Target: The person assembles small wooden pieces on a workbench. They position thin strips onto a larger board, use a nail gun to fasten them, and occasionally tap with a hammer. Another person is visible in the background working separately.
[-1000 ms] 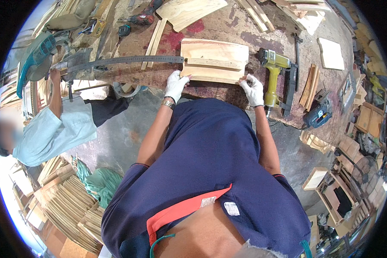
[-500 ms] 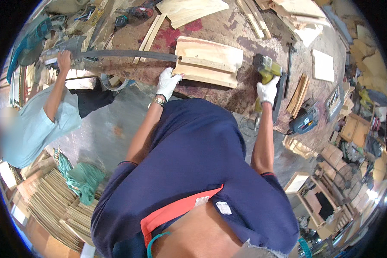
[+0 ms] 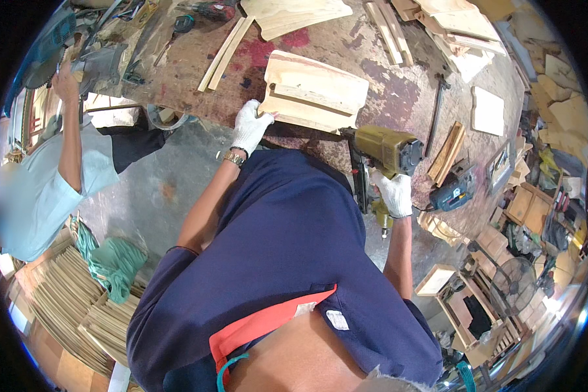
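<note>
- Hands first: the left hand [image 3: 249,125], gloved white, presses its fingers on the near-left corner of the wooden panel assembly [image 3: 313,91], pinning it flat rather than wrapping around it.
- The right hand [image 3: 394,191], also gloved, is closed around the grip of the yellow nail gun [image 3: 387,149]; the tool's body sits just above the fist, its nose pointing toward the panel's near-right edge, close to the wood, though I cannot tell if it touches.
- The panel lies on the stained workbench [image 3: 398,85], directly ahead of the left fingers and up-left of the gun hand, with a narrower strip of wood laid across its top face.
- Progress, as a judgement: the pieces look stacked and lined up, and the gun is in hand, so positioning seems done; I see no fastening finished, and driving nails along the strip appears to be what is left.
- Against the earlier frames: a second ago both hands rested on the panel's near edge and the nail gun lay on the bench to the right; half a second ago the right hand had reached it; now it holds it near the wood.
- Further left of the holding hand, a co-worker in a light blue shirt [image 3: 39,189] has an arm raised toward a mitre saw [image 3: 78,59]; the long dark bar seen earlier beside the panel is gone.
</note>
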Tool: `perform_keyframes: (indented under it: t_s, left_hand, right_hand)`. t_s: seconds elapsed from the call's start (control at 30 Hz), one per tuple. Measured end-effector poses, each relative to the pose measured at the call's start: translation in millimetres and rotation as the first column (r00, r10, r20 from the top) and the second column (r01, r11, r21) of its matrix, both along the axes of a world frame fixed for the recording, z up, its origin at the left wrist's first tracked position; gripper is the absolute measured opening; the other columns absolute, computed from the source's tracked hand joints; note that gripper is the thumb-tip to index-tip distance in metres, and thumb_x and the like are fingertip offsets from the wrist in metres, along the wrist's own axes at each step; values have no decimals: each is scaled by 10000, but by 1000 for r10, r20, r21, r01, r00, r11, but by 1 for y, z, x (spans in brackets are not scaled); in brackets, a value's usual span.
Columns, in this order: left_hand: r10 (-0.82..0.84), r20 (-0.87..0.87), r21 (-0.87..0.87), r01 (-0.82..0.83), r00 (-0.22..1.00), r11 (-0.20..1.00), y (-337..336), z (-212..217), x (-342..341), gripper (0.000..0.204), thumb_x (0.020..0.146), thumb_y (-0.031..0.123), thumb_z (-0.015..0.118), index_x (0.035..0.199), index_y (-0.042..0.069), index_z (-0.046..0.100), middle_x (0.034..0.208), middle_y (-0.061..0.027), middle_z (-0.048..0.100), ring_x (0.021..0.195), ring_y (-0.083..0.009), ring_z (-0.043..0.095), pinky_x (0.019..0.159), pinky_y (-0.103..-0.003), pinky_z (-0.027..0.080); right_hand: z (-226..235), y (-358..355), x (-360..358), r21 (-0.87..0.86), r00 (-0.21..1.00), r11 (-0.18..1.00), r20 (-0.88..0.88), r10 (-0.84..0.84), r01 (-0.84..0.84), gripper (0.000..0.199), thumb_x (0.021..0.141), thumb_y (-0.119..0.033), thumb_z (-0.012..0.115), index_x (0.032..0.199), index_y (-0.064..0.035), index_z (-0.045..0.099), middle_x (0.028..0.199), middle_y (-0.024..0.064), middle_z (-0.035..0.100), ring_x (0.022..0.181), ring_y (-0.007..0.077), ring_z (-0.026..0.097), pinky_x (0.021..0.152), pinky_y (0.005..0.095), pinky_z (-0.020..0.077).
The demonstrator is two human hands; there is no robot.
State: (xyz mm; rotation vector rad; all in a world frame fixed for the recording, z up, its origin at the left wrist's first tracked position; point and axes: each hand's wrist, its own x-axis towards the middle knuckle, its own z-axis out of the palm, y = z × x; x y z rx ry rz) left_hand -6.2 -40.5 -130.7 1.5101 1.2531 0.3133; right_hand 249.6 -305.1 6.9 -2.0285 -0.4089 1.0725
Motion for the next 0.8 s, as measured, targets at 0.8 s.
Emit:
perform_keyframes:
  t_s: [0.8]
  left_hand:
    - [-4,-53,150,12,999,989,-2,17,3,396,808,328,834,938,17,624,807,-149,680,756,-258,665,702,-412,502]
  right_hand:
    - [0,29,-16,118,982,975,28,187,-189,343,848,-64,708,1187,-29,663,931,28,698,723,95,599,640,282,504]
